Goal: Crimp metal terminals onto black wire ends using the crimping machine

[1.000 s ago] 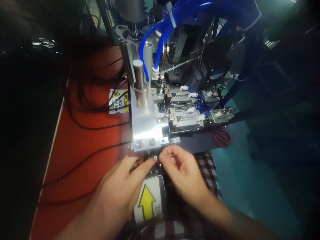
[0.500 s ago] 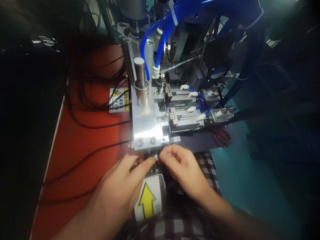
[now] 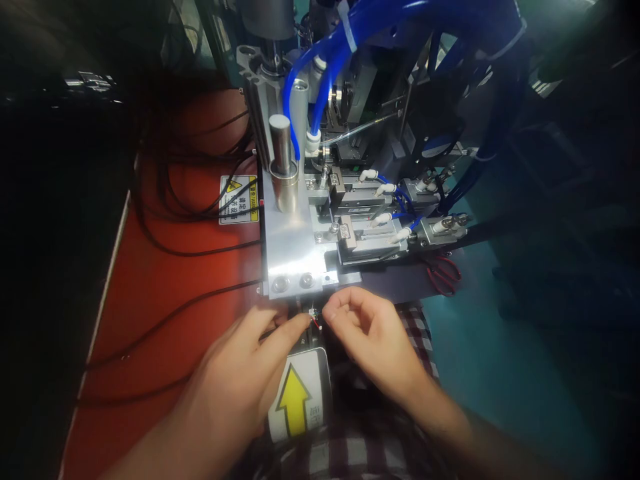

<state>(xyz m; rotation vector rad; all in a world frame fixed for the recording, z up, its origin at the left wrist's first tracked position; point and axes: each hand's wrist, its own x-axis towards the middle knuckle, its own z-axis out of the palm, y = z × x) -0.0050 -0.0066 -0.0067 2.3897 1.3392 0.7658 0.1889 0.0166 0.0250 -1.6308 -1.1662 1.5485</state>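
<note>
Just in front of the machine's metal plate [image 3: 293,257], my left hand [image 3: 243,363] pinches a small circuit board [image 3: 313,313] at its thumb tip. Short thin wires, one of them red, hang from this board. My right hand [image 3: 367,327] is beside it on the right, with thumb and forefinger pressed together and the other fingers curled. A narrow gap parts these fingertips from the board. Whether they grip anything small cannot be made out. Below the hands shows a white label with a yellow arrow [image 3: 294,400].
Pneumatic cylinders [image 3: 373,237] with blue tubes [image 3: 320,80] stand behind the plate. A metal post [image 3: 283,160] rises from it. Red-handled scissors [image 3: 443,275] lie at the right. Black cables [image 3: 200,253] cross the red surface [image 3: 165,293] on the left.
My right hand has shifted slightly right, widening the gap between its fingertips and the circuit board. The left hand keeps nearly the same place.
</note>
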